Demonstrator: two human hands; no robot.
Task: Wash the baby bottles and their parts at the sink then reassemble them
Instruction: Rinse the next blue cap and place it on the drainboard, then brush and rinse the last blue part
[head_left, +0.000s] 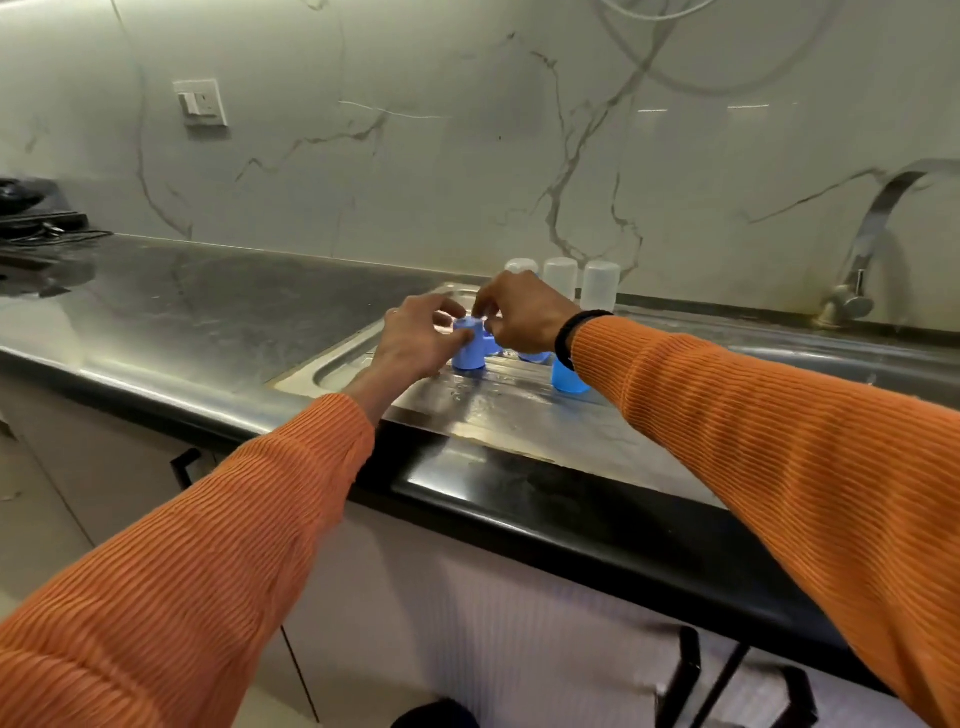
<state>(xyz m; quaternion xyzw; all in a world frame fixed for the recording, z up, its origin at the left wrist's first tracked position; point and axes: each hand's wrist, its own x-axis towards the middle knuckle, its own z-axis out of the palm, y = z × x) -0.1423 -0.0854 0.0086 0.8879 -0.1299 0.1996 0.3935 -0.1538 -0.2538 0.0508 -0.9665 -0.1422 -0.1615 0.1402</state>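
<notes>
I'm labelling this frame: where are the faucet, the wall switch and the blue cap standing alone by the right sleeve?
faucet (878, 218): head view, on its curved spout.
wall switch (200, 102): head view, plate centre.
blue cap (566, 379): head view, on its side wall.

A white marble-veined wall (467, 130) is seen at twelve o'clock, with a switch plate (200, 102) mounted at eleven. A dark glossy countertop (208, 312) is spread across the middle; pale cabinets (441, 613) are set at six.

Both arms in long orange sleeves (182, 561), ribbed knit, fine crosswise ridges, cuffs ending at the wrists. Black band (569, 332) round the right wrist, just beyond the cuff. Both hands bare, no gloves.
</notes>
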